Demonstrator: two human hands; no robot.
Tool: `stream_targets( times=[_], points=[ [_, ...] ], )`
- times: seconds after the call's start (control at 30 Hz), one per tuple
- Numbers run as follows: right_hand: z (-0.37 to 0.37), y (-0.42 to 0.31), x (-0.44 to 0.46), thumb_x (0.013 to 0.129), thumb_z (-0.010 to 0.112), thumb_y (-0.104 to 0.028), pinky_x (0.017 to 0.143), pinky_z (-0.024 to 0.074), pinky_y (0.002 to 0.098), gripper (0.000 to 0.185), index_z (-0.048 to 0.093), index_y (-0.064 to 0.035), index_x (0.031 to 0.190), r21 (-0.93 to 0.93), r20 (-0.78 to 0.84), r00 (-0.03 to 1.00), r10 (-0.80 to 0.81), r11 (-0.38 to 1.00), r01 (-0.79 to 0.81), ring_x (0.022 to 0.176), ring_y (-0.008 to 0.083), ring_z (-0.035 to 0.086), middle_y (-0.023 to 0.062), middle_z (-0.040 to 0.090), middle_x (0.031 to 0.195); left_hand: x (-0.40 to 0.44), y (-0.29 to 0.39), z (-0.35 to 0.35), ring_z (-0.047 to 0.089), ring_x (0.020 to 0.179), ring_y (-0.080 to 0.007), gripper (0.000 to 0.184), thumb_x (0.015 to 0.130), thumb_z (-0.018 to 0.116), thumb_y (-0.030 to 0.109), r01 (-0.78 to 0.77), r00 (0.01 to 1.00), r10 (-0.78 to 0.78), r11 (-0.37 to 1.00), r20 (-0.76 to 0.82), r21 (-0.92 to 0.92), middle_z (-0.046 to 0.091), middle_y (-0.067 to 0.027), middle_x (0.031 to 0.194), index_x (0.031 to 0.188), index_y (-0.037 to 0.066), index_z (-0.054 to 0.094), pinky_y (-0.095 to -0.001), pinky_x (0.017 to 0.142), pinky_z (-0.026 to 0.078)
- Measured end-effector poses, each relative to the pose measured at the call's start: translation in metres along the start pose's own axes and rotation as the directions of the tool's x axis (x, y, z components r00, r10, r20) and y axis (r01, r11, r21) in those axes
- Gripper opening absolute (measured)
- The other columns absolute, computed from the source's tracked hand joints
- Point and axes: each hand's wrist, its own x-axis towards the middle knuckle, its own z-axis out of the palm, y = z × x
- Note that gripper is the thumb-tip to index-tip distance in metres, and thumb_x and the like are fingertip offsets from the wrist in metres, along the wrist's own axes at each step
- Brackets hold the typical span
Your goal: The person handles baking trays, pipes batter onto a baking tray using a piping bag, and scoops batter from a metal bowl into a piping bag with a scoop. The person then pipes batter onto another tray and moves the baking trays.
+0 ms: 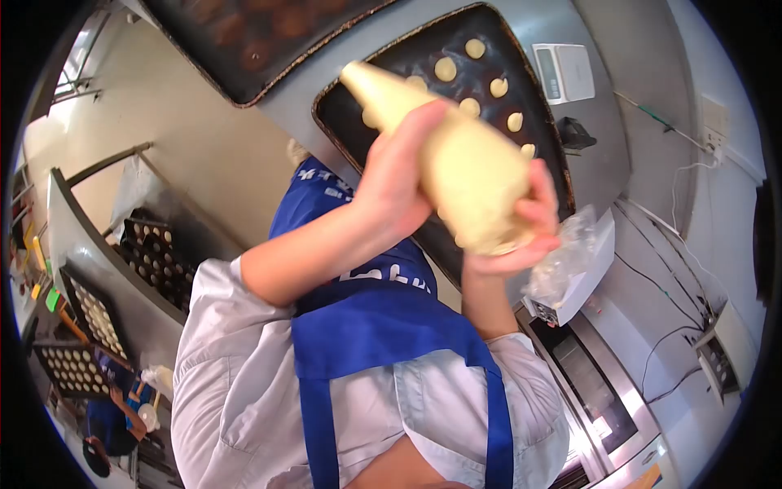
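The left hand [395, 167] is wrapped around the middle of the filled piping bag [468, 167], thumb over the top. The bag lies slantwise in both hands, its narrow tip at 10 o'clock of the grip, over the left rim of the near tray [562, 163]. The right hand [529, 232] is curled around the wide end at 4 o'clock. Whether batter is leaving the tip is too blurred to tell.

To pipe well, the left hand would best steer while the right gives short, even squeezes from the wide end. A steady, low tip should keep the batter mounds [445, 69] round and alike; easing pressure before each lift should avoid the little tails visible on a couple. Even gaps matter too, and the bag hides part of the tray, so leaning for a clear view would help.

Around, from the left: at 8 o'clock a co-worker [110, 420] is beside a tray of pale rounds [72, 371]. A dark tray [244, 77] lies at 11 o'clock, a white scale [564, 73] between 1 and 2, just beyond the near tray's edge. At 3 o'clock, crumpled clear plastic [566, 257] sits close to the right hand and could snag it.
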Motion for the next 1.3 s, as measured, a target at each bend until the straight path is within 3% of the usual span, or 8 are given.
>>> stream_targets(
  times=[0.17, 0.3, 0.4, 0.47, 0.6, 0.83, 1.03, 1.3],
  points=[
    [0.061, -0.023, -0.018, 0.098, 0.012, -0.033, 0.096, 0.0385, 0.0463, 0.050, 0.051, -0.0062, 0.081, -0.130, 0.204, 0.977, -0.062, 0.987, 0.090, 0.100, 0.0330, 0.057, 0.0162, 0.062, 0.099, -0.025, 0.058, -0.045, 0.057, 0.101, -0.0269, 0.044, 0.082, 0.063, 0.030, 0.137, 0.990, -0.140, 0.985, -0.029, -0.102, 0.058, -0.0140, 0.105, 0.111, 0.002, 0.048, -0.0415, 0.094, 0.043],
    [0.141, -0.034, -0.017, 0.099, 0.011, -0.035, 0.095, 0.0393, 0.0464, 0.052, 0.048, -0.0069, 0.077, -0.161, 0.006, 1.000, -0.024, 0.987, 0.024, 0.094, 0.0300, 0.059, 0.0142, 0.063, 0.092, -0.015, 0.111, -0.064, 0.054, 0.108, -0.0286, 0.050, 0.085, 0.057, 0.039, 0.165, 0.982, -0.170, 0.984, -0.084, -0.061, 0.056, -0.0151, 0.115, 0.118, 0.002, 0.047, -0.0429, 0.098, 0.040],
    [0.184, -0.025, -0.012, 0.099, 0.009, -0.039, 0.097, 0.0384, 0.0464, 0.054, 0.045, -0.0084, 0.072, -0.095, -0.046, 0.999, 0.004, 0.995, -0.008, 0.088, 0.0283, 0.061, 0.0117, 0.062, 0.079, 0.000, 0.159, -0.069, 0.056, 0.101, -0.0246, 0.041, 0.084, 0.061, 0.033, 0.252, 0.967, -0.253, 0.961, 0.003, -0.112, 0.058, -0.0112, 0.106, 0.111, 0.004, 0.049, -0.0390, 0.093, 0.043],
    [0.207, -0.020, -0.005, 0.098, 0.008, -0.042, 0.096, 0.0382, 0.0451, 0.056, 0.040, -0.0116, 0.064, 0.126, -0.113, 0.983, 0.144, 0.984, -0.130, 0.076, 0.0240, 0.060, 0.0066, 0.055, 0.058, 0.013, 0.180, -0.072, 0.055, 0.103, -0.0245, 0.041, 0.084, 0.061, 0.034, 0.268, 0.963, -0.268, 0.956, 0.018, -0.119, 0.057, -0.0114, 0.106, 0.110, 0.004, 0.049, -0.0390, 0.094, 0.042],
    [0.240, 0.005, 0.013, 0.098, 0.010, -0.044, 0.090, 0.0405, 0.0404, 0.056, 0.032, -0.0148, 0.056, 0.051, -0.114, 0.977, 0.179, 0.983, -0.175, 0.057, 0.0174, 0.052, 0.0002, 0.040, 0.044, 0.043, 0.200, -0.084, 0.055, 0.104, -0.0256, 0.043, 0.084, 0.060, 0.035, 0.331, 0.943, -0.330, 0.924, 0.040, -0.192, 0.057, -0.0119, 0.108, 0.110, 0.003, 0.048, -0.0400, 0.096, 0.041],
    [0.265, 0.027, 0.014, 0.097, 0.020, -0.045, 0.081, 0.0425, 0.0376, 0.056, 0.028, -0.0153, 0.051, -0.137, -0.059, 0.983, 0.175, 0.974, -0.182, 0.050, 0.0148, 0.043, -0.0007, 0.034, 0.042, 0.071, 0.204, -0.109, 0.055, 0.104, -0.0273, 0.045, 0.084, 0.061, 0.036, 0.415, 0.907, -0.415, 0.849, 0.075, -0.327, 0.056, -0.0132, 0.110, 0.111, 0.003, 0.047, -0.0409, 0.096, 0.042],
    [0.251, 0.034, 0.018, 0.099, 0.012, -0.043, 0.081, 0.0421, 0.0367, 0.057, 0.031, -0.0144, 0.053, -0.127, 0.067, 0.975, 0.213, 0.971, -0.203, 0.049, 0.0140, 0.045, -0.0020, 0.037, 0.043, 0.073, 0.198, -0.109, 0.054, 0.105, -0.0276, 0.047, 0.083, 0.060, 0.037, 0.397, 0.912, -0.409, 0.851, 0.042, -0.344, 0.056, -0.0134, 0.111, 0.113, 0.003, 0.046, -0.0409, 0.096, 0.042],
    [0.258, 0.034, 0.033, 0.098, 0.017, -0.043, 0.077, 0.0425, 0.0353, 0.056, 0.028, -0.0152, 0.051, -0.038, -0.022, 0.992, 0.121, 0.992, -0.121, 0.049, 0.0137, 0.041, -0.0014, 0.032, 0.043, 0.071, 0.208, -0.085, 0.055, 0.105, -0.0269, 0.043, 0.087, 0.054, 0.039, 0.368, 0.923, -0.384, 0.876, 0.011, -0.312, 0.058, -0.0129, 0.108, 0.111, 0.004, 0.049, -0.0404, 0.096, 0.041]
  ],
)
